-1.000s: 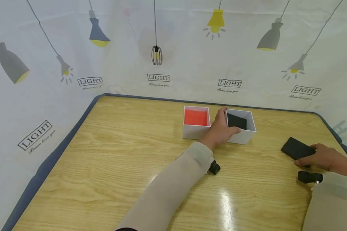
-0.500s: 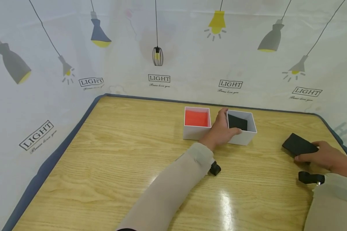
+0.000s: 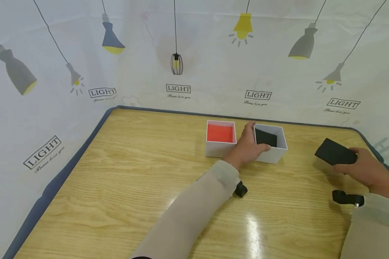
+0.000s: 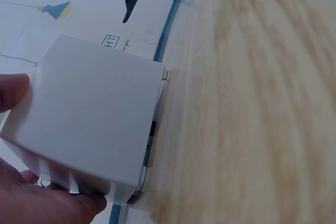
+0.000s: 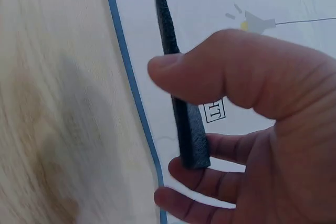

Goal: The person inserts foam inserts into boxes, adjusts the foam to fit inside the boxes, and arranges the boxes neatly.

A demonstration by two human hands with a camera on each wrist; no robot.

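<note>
With its thumb over the front rim, my left hand [image 3: 246, 145] grips a white open-topped box [image 3: 270, 155] near the back of the table. A black rectangular piece [image 3: 266, 137] leans inside that box. In the left wrist view the box's white side [image 4: 89, 108] fills much of the picture between thumb and fingers. At the right, my right hand [image 3: 363, 167] pinches a thin black foam-like slab [image 3: 335, 151] above the table. The right wrist view shows this slab [image 5: 187, 135] edge-on, rough in texture, with the thumb on one face and fingers behind.
A second white box [image 3: 215, 149] with a red piece [image 3: 219, 133] inside stands just left of my left hand. The wooden table [image 3: 116, 180] has a dark blue back edge, against a white curtain [image 3: 207, 43] printed with lamps.
My right hand has raised the black slab from low over the table, and its face tilts more into view. My left hand stays on the box.
</note>
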